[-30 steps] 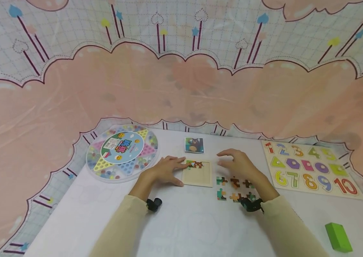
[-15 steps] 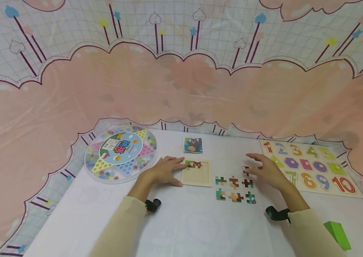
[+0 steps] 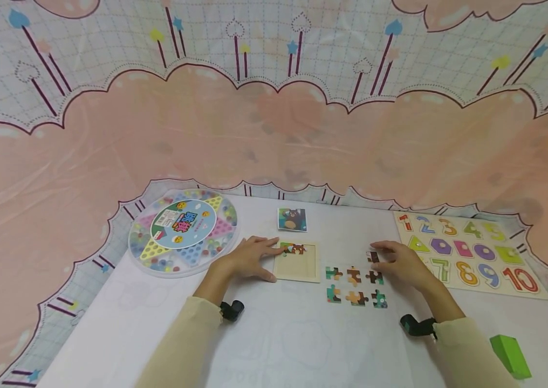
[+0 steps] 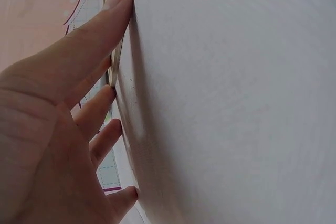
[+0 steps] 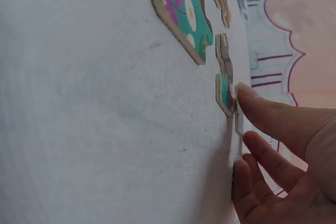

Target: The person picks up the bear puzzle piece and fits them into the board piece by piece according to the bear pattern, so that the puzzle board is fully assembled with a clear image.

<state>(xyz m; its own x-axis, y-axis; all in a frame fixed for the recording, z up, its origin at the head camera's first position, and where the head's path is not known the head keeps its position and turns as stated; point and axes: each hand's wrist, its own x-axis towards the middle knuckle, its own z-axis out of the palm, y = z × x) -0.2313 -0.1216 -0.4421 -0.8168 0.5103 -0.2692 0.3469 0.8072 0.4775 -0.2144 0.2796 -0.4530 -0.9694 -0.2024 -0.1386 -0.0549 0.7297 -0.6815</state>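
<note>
In the head view my left hand (image 3: 249, 257) rests against the left side of a square wooden puzzle tray (image 3: 298, 276). Its thumb lies along the edge, and the index finger reaches the joined jigsaw pieces (image 3: 297, 248) at the top left inside. To the right, my right hand (image 3: 402, 264) holds a brown-and-white jigsaw piece (image 3: 372, 257) between thumb and index finger, low at the table; the right wrist view hides the index fingertip. Several loose pieces, one a brown piece (image 3: 353, 275), lie in two rows below it. Behind the tray sits a bear picture card (image 3: 292, 220).
A round Chinese checkers board (image 3: 184, 223) with marbles lies at the left. On the right stands a number-and-shape board (image 3: 468, 254), close to my right hand. A green block (image 3: 510, 357) is at the near right. A patterned curtain (image 3: 274, 134) hangs behind the white table (image 3: 283, 339).
My right hand has moved right from above the loose pieces, then come down, its thumb and index finger closing on the upper right piece. My left hand keeps its place at the tray.
</note>
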